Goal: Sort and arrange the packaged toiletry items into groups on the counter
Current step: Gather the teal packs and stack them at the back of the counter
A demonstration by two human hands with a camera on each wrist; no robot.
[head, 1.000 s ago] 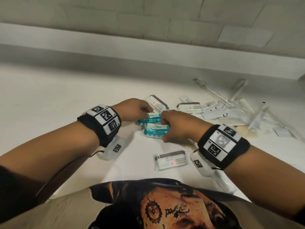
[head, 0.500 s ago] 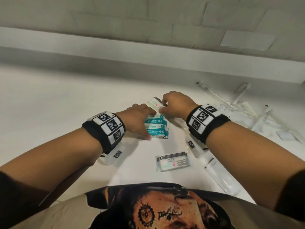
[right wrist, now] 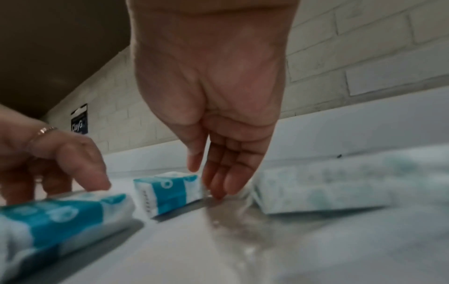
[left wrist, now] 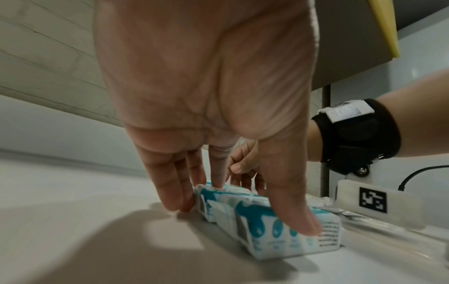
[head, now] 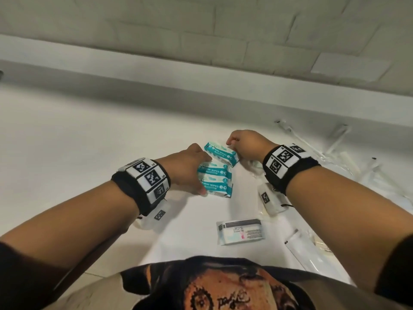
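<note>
Clearly legible on head view: "MINI WIPES" on teal wipe packs (head: 215, 175) lying on counter (head: 67, 142). Left hand (head: 190, 170), fingers straight, pressing packs' left edge; right hand (head: 244, 145) loosely extended beside farthest pack. Only on right wrist view: dark wall sign (right wrist: 79, 120), lettering unreadable.

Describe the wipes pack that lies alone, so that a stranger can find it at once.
On the white counter, look nearest the person's shirt, below the teal packs of mini wipes. The lone wipes pack lies there, touched by neither hand. It shows a white back with a dark stripe, not teal.
</note>
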